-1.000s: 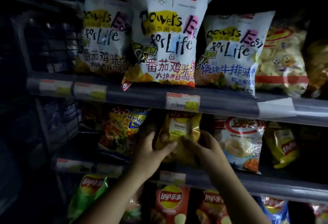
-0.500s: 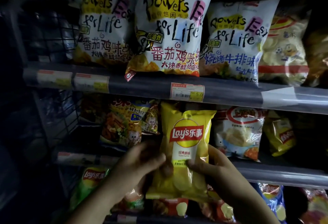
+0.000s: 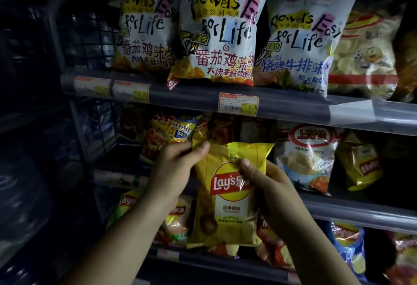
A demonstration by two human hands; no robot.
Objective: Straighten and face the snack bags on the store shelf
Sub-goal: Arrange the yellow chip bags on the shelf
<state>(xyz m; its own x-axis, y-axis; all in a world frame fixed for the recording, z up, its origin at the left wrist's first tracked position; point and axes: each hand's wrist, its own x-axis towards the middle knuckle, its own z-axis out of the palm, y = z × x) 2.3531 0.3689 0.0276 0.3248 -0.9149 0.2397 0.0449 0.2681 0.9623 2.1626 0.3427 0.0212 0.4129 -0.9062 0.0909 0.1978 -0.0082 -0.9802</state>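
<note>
I hold a yellow Lay's chip bag (image 3: 228, 208) upright in front of the middle shelf, its logo facing me. My left hand (image 3: 173, 172) pinches the bag's top left corner. My right hand (image 3: 268, 185) grips its right side, thumb across the logo. Behind the bag, the middle shelf (image 3: 352, 210) holds a colourful snack bag (image 3: 169, 136) on the left and a white shrimp-flakes bag (image 3: 306, 156) on the right. The spot right behind the held bag is dark and partly hidden.
The top shelf (image 3: 203, 97) carries three white "Powers Easy for Life" bags (image 3: 221, 36) and a yellow chip bag (image 3: 365, 54). A small yellow bag (image 3: 361, 165) leans at the middle shelf's right. Several Lay's bags (image 3: 347, 246) fill the bottom shelf. A wire basket (image 3: 85, 32) stands left.
A second ago both hands reached into the middle shelf. They pulled the yellow Lay's bag out and down, then shifted grip up to its top, left hand at the corner.
</note>
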